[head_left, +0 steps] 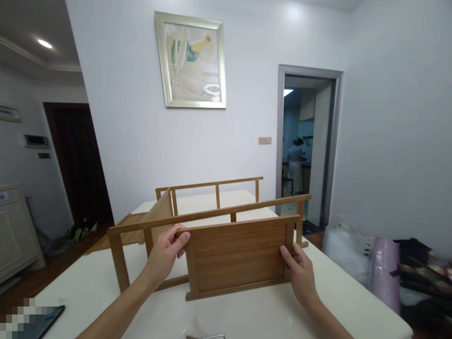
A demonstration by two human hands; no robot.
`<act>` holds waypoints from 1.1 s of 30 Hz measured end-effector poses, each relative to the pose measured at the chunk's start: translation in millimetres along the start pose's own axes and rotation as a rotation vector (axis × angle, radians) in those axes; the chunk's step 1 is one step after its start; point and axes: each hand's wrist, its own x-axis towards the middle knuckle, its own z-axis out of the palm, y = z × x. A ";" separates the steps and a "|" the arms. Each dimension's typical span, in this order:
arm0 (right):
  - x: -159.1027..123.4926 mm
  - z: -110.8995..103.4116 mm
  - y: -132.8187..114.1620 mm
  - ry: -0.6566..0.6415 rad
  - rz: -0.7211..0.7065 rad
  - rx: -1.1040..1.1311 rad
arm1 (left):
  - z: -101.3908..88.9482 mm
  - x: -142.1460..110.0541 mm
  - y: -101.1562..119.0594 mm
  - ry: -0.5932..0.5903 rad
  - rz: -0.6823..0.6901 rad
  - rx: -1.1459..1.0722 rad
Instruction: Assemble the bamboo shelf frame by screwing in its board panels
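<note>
Left hand point(173, 242) closed in a pinch on the upper left corner of a wooden panel point(240, 256), thumb on the near face, fingers curled behind. Right hand point(300, 268) grips the panel's right end, thumb on the near face, fingers partly hidden beyond the edge. Panel upright, long side across, just in front of the near frame point(208, 215); whether its lower edge touches the table point(254, 313), cannot tell. Far frame point(197, 185) stands behind; a second panel point(160, 209) stands on edge between the two frames, toward their left ends. A flat board point(123, 226) lies at the table's left side. Tabletop white; phone point(42, 322) at near left, partly blurred out. Room: framed picture point(194, 61) on pale wall, switch point(264, 140) beside the doorway point(280, 141), a person point(295, 162) beyond it; purple roll point(384, 273) right of table.
</note>
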 end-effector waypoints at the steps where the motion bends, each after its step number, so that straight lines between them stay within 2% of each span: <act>1: -0.2 0.5 -0.1 0.000 -0.013 -0.011 | 0.2 0.0 -1.3 0.007 0.000 -0.001; 7: -1.2 0.5 8.1 -0.031 -0.023 -0.029 | 6.8 -0.4 -8.7 0.063 -0.040 -0.063; 11: -0.6 -1.6 17.6 -0.071 0.000 -0.026 | 15.1 -9.4 -30.3 0.091 -0.105 -0.075; 14: -0.1 -3.1 20.9 -0.073 -0.005 -0.020 | 16.0 -24.7 -52.4 0.026 -0.074 0.085; 20: -0.6 -3.5 18.1 -0.065 0.007 0.013 | -0.3 -60.6 -107.0 -0.223 0.013 0.347; 23: -2.1 -2.8 14.6 -0.060 0.015 0.035 | -7.1 -68.4 -142.5 -0.251 0.009 0.477; 27: -3.2 -2.7 14.2 -0.036 0.014 0.022 | -10.0 -63.8 -176.7 -0.235 0.050 0.553; 33: -1.0 -4.5 20.6 -0.004 -0.001 -0.023 | -20.8 -42.2 -186.6 -0.248 0.060 0.568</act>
